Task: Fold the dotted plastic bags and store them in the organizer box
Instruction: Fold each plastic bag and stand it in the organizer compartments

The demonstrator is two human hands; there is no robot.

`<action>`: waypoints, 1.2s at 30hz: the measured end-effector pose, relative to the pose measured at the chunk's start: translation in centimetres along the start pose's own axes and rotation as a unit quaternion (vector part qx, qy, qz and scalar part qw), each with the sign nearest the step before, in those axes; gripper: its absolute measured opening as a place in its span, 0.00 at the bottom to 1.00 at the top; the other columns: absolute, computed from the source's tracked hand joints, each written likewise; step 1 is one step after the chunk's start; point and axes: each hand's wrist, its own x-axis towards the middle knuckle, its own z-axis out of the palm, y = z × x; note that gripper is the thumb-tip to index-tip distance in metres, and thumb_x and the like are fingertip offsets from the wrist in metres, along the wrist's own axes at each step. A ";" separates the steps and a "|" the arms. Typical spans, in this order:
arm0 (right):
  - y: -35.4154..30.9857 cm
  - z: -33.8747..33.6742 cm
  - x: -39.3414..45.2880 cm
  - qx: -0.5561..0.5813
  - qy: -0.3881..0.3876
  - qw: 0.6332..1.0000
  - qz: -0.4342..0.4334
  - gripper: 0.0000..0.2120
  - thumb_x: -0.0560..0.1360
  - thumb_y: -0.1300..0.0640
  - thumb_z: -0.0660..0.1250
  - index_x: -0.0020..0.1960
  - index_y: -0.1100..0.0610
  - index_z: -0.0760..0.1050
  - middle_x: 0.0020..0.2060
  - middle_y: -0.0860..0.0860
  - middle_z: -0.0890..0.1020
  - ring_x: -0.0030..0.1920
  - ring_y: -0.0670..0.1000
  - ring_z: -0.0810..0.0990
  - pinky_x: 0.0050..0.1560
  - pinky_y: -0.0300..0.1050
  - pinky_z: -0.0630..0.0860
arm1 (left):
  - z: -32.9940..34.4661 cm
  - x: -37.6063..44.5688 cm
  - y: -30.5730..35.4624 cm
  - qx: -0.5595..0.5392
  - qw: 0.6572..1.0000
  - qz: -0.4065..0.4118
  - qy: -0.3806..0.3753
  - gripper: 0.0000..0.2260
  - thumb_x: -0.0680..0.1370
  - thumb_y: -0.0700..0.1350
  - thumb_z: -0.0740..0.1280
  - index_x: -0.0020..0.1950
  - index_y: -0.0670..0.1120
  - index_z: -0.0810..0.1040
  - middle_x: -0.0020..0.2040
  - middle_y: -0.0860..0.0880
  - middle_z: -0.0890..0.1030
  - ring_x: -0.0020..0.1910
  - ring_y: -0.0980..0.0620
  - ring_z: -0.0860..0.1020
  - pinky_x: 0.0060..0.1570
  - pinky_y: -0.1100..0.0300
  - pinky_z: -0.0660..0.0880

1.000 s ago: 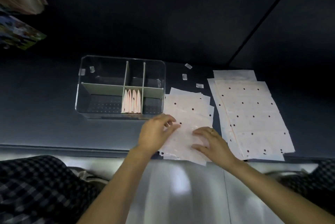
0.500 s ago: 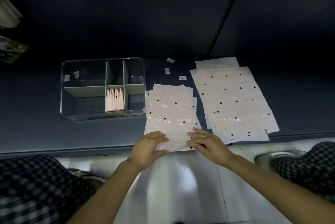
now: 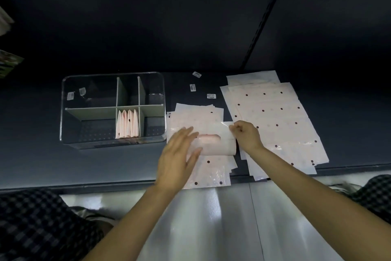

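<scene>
Dotted plastic bags (image 3: 275,117) lie in a big flat stack at the right part of the desk (image 3: 31,155), and a smaller stack (image 3: 211,172) lies at its front edge. The organizer box (image 3: 69,112) stands just beside at the left, with folded bags (image 3: 127,123) upright in its middle front compartment. The top bag (image 3: 220,140) is thin, light and, I think, slippery. My left hand (image 3: 179,159) presses it with straight fingers; my right hand (image 3: 246,136) pinches its folded-over edge.
</scene>
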 end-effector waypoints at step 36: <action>5.2 0.3 -6.7 -0.379 0.040 0.846 -0.373 0.10 0.72 0.52 0.71 0.49 0.57 0.84 0.53 0.53 0.84 0.56 0.53 0.82 0.62 0.58 0.71 | 2.9 -1.5 -5.7 0.219 0.937 0.066 -0.263 0.25 0.80 0.63 0.47 0.76 0.58 0.54 0.78 0.49 0.48 0.76 0.50 0.48 0.73 0.54 0.41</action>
